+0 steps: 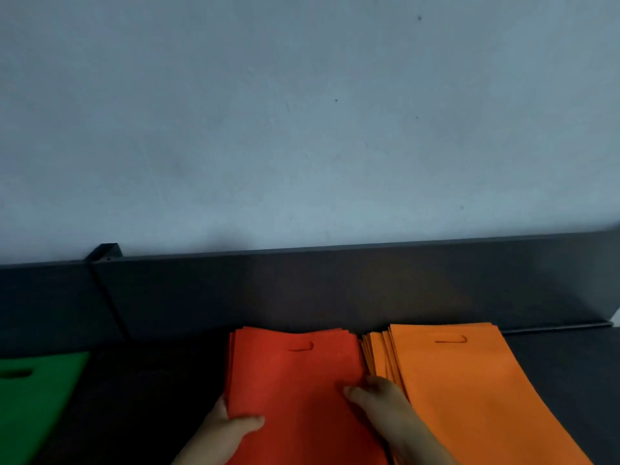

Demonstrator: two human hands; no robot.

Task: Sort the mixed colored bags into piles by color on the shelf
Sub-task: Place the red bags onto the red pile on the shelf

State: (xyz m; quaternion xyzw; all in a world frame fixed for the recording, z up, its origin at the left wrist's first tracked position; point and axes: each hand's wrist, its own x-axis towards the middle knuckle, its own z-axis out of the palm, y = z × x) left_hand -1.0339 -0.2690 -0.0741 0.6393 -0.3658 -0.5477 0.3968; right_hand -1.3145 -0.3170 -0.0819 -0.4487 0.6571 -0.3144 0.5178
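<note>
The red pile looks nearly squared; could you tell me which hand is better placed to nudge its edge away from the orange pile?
Probably the right hand: it rests where the red pile meets the orange pile. The left hand grips the far edge.

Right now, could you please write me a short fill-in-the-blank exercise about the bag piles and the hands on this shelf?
1. Both hands rest on the flat pile of ____ fabric bags.
2. The left hand holds that pile's ____ edge.
3. The pile of orange fabric bags lies to the ____ of it.
4. The flat fabric bag at the far left is ____.

Missing words: red; left; right; green
</note>
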